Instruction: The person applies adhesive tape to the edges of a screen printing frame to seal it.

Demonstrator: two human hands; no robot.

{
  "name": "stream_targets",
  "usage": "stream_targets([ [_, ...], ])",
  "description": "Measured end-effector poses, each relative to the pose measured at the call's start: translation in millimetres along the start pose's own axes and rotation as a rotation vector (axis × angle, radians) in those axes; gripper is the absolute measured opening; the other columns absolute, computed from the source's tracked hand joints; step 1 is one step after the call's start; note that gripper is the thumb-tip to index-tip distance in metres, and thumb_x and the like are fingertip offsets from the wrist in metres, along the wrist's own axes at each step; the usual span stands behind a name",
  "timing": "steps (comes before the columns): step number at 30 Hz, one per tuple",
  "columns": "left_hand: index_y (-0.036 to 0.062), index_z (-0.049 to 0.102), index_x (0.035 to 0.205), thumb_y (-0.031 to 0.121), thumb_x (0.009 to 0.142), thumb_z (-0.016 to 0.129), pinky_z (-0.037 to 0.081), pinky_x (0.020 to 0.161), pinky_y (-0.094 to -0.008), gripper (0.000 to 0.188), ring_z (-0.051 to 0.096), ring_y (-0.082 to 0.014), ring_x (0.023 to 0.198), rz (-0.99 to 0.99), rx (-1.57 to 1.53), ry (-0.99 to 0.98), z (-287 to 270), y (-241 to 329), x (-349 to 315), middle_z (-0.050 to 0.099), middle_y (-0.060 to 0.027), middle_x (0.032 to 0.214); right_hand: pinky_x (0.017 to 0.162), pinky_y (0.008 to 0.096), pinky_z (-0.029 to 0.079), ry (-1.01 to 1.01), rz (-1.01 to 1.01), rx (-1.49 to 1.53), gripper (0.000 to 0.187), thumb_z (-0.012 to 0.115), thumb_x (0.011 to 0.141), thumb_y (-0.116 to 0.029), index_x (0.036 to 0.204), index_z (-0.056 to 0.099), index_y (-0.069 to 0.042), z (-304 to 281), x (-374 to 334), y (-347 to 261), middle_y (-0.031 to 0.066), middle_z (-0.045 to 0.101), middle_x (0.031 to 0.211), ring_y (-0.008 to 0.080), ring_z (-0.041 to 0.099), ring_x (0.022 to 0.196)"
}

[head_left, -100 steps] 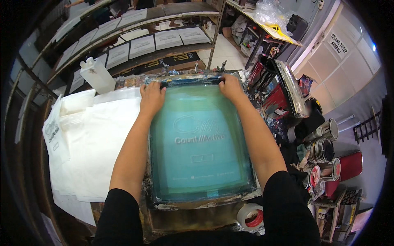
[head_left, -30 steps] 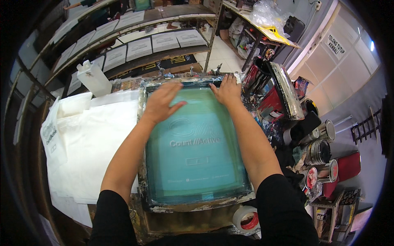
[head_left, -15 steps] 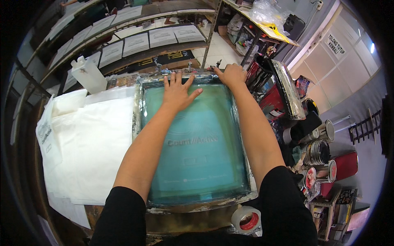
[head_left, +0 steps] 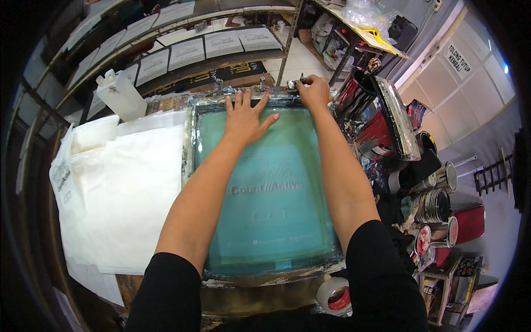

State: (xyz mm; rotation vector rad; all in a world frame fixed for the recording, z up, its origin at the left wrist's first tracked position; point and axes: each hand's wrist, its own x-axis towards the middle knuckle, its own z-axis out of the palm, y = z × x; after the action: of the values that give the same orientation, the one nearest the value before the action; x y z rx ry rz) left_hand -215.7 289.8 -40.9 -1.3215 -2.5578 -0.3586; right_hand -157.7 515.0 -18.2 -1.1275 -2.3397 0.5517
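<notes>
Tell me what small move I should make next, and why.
Probably tighten the clamp with your right hand: its fingers are already there, and your left hand, spread over the far edge of the screen, could steady it.

right grip [head_left: 315, 93]: contact with clamp [head_left: 292, 84] apparently hidden | screen [head_left: 276, 221]: left part behind forearm [head_left: 204, 191] | clear plastic [head_left: 362, 14]: cut at top

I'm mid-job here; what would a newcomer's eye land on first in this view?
Most likely the large teal-green framed screen in the centre, with the left hand spread over its far edge and the right hand at a small metal fitting by its far right corner. Next, the bright white sheets to its left, then the cluttered cans at right.
</notes>
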Motion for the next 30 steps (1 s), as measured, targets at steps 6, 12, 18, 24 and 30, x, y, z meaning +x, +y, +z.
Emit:
stream_targets([
  [6,0.0258,0.043,0.158,0.074,0.099,0.037,0.013,0.123,-0.0632,0.077,0.025,-0.0448,0.152,0.001,0.0,-0.003,0.9,-1.6,-1.3,0.035,-0.026,0.16,0.104,0.0616,0.034,-0.063,-0.186,0.03,0.035,0.074,0.086,-0.039,0.113,0.076,-0.016,4.8,16.8,24.7,0.0094,0.063,0.126,0.0341,0.054,0.127],
  [12,0.0274,0.04,0.159,0.076,0.098,0.034,0.013,0.124,-0.0618,0.078,0.025,-0.0435,0.153,0.004,0.008,-0.027,-0.4,1.5,2.8,0.034,-0.0247,0.161,0.104,0.0604,0.033,0.013,-0.189,-0.074,0.045,0.073,0.087,-0.041,0.121,0.071,-0.011,12.7,0.0,33.5,0.0115,0.061,0.129,0.0337,0.054,0.126],
  [18,0.0231,0.033,0.162,0.075,0.098,0.034,0.013,0.125,-0.0585,0.083,0.024,-0.0399,0.154,-0.018,0.042,-0.065,1.3,-9.3,-2.2,0.032,-0.0211,0.164,0.1,0.0547,0.033,0.261,-0.17,-0.025,0.041,0.075,0.085,-0.04,0.112,0.071,-0.01,-0.5,-62.7,-37.6,0.0111,0.065,0.121,0.0319,0.057,0.12],
  [24,-0.0015,0.032,0.156,0.053,0.097,0.053,0.018,0.127,-0.0485,0.083,0.032,-0.0322,0.152,0.038,-0.115,-0.022,-0.5,-25.5,0.4,0.04,-0.0205,0.16,0.103,0.0556,0.034,-0.138,-0.249,-0.229,0.046,0.073,0.084,-0.05,0.115,0.077,-0.016,21.3,-47.7,-80.5,0.008,0.073,0.113,0.0306,0.066,0.113],
  [30,-0.0055,0.03,0.156,0.047,0.095,0.056,0.017,0.128,-0.0468,0.084,0.032,-0.0325,0.153,0.027,-0.218,-0.053,-3.7,-28.7,0.0,0.041,-0.0219,0.159,0.101,0.0584,0.038,-0.094,-0.151,-0.258,0.035,0.074,0.086,-0.044,0.111,0.079,-0.02,34.7,-33.1,-98.3,0.0084,0.073,0.12,0.0313,0.067,0.114],
])
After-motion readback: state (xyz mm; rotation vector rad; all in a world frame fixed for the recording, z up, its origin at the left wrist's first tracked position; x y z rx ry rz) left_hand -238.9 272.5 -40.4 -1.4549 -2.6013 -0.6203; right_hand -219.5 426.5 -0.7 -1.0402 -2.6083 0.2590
